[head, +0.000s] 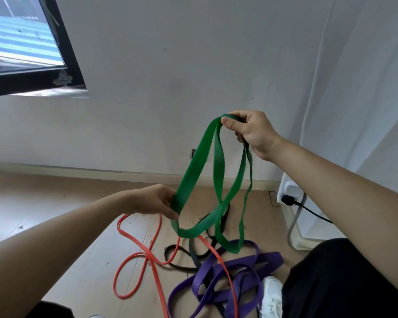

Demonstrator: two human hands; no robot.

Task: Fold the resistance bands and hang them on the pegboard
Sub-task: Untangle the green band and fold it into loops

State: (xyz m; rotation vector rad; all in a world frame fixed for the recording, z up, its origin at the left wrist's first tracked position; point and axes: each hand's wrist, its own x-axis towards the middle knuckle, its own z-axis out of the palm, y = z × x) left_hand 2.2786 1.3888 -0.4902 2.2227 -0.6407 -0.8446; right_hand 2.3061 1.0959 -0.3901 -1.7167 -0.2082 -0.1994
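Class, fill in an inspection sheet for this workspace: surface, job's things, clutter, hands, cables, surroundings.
Surface: tan wood-look floor.
Job's things: green band held up in loops; orange band, purple band and black band tangled on the floor; pegboard not in view.
Clutter: small specks of debris on the floor.
Hands: left hand grips the green band low down; right hand holds its top, raised.
Cables: black cable plugged into a white socket block at the right.
Surroundings: white wall, window upper left, white shoe at the bottom.
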